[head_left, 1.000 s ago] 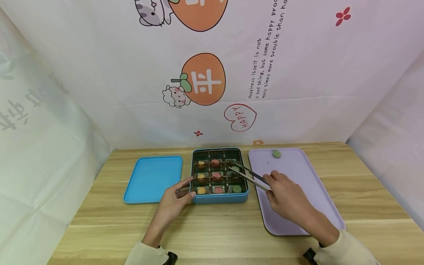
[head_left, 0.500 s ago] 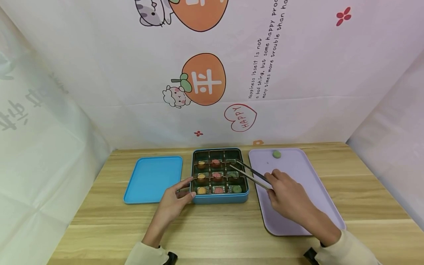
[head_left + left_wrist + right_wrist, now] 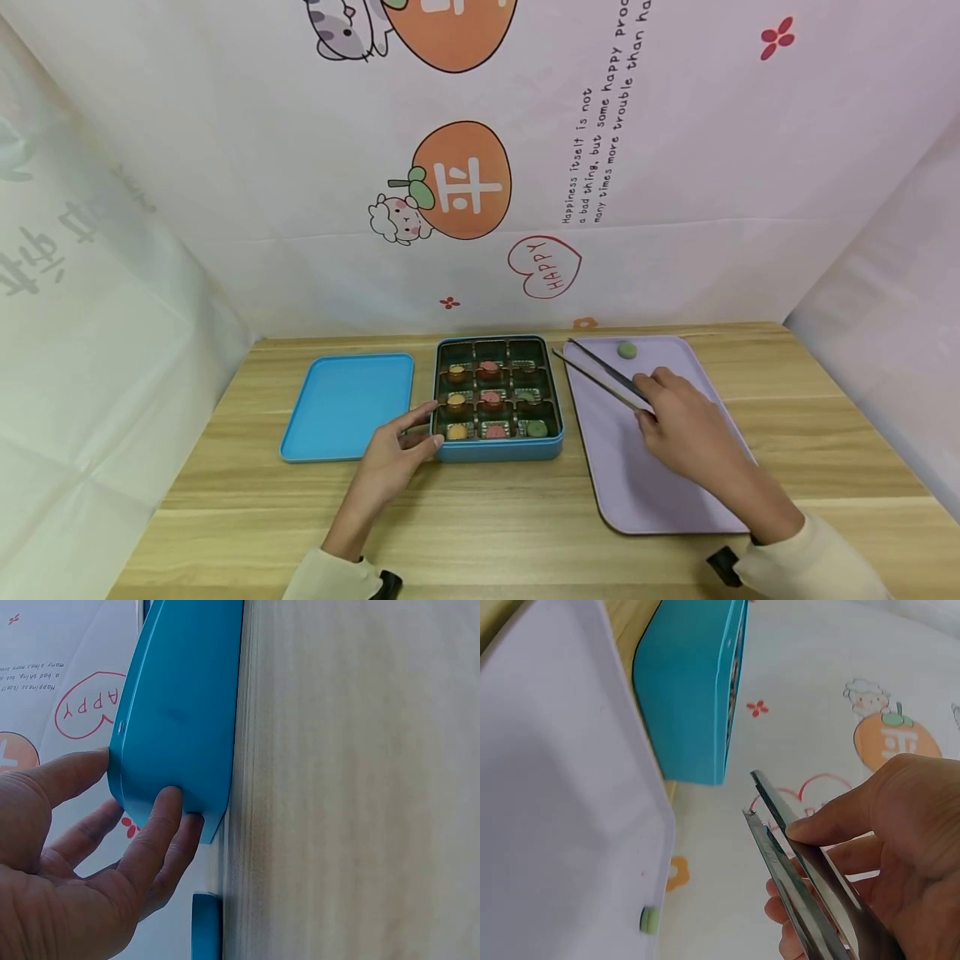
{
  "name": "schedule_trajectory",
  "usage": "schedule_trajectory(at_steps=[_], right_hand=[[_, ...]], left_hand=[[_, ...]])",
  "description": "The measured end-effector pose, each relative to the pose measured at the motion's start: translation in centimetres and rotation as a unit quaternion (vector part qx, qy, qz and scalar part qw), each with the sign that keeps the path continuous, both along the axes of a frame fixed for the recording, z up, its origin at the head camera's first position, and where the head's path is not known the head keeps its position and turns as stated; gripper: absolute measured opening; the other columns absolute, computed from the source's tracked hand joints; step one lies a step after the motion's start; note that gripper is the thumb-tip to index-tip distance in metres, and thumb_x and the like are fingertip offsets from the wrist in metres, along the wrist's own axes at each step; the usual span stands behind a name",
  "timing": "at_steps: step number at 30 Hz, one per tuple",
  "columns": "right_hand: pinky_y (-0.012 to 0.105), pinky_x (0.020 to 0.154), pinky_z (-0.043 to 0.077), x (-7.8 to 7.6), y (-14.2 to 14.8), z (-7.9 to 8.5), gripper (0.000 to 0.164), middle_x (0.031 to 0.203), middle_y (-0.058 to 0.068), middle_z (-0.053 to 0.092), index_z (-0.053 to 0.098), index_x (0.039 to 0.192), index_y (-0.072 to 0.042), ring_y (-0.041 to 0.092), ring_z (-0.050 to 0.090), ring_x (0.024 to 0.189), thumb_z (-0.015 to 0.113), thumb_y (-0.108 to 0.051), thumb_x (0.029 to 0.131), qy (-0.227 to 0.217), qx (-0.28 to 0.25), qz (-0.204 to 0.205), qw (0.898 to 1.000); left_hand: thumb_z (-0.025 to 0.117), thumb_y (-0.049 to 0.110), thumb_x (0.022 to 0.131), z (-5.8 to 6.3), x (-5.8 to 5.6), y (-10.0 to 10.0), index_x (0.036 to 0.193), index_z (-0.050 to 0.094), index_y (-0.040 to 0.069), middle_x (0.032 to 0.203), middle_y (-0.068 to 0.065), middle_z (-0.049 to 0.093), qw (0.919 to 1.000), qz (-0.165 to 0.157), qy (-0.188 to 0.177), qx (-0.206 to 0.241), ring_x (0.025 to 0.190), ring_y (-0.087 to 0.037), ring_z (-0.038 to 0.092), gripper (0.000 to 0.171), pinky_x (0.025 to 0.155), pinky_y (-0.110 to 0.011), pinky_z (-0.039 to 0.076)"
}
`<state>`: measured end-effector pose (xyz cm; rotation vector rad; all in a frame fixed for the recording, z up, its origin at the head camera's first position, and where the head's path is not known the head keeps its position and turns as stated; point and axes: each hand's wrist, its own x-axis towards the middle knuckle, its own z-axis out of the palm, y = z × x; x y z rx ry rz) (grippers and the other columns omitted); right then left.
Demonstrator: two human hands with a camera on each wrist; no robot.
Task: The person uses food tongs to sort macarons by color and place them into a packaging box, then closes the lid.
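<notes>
My left hand (image 3: 397,454) rests its fingertips against the left side of a blue tin (image 3: 498,451); the left wrist view shows the fingers (image 3: 154,836) touching its wall. Inside, a dark divided liner holds small round yellow cookies (image 3: 456,432), pink cookies (image 3: 495,431) and green cookies (image 3: 537,428), one column per colour. My right hand (image 3: 686,425) grips metal tongs (image 3: 603,375) above the lilac tray (image 3: 675,500). Their serrated tips stand apart with nothing between them, just right of the tin. One green cookie (image 3: 627,350) lies at the tray's far edge.
A blue lid (image 3: 348,408) lies flat on the wooden table (image 3: 480,533) to the left of the tin. Behind the table hangs a white printed cloth (image 3: 300,275), with more cloth at both sides.
The tongs have let go of a green cookie in the tin's right column and moved right, out over the tray. My left hand has stayed on the tin.
</notes>
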<state>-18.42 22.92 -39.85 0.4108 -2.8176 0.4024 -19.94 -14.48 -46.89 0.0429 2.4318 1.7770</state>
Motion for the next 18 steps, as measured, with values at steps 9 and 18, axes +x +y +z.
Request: schedule_trajectory(at_steps=[9,18], right_hand=[[0.041,0.057,0.048,-0.9,2.6,-0.7,0.033,0.093,0.019,0.064,0.068,0.116,0.011,0.027,0.057,0.073,0.071,0.002,0.084,-0.014,-0.003,-0.024,1.000],[0.042,0.053,0.045,-1.7,4.5,-1.7,0.030,0.087,0.019,0.061,0.066,0.112,0.012,0.027,0.054,0.070,0.068,0.001,0.084,-0.031,0.001,-0.046,0.998]], left_hand=[[0.071,0.007,0.099,0.0,0.0,0.0,0.150,0.059,0.013,0.149,-0.029,0.056,1.0000,0.000,-0.001,0.001,0.129,-0.042,0.065,0.053,0.091,-0.040,0.063],[0.071,0.006,0.099,0.0,0.0,0.1,0.150,0.059,0.011,0.150,-0.029,0.055,1.0000,0.000,0.000,0.001,0.130,-0.043,0.064,0.052,0.091,-0.040,0.063]])
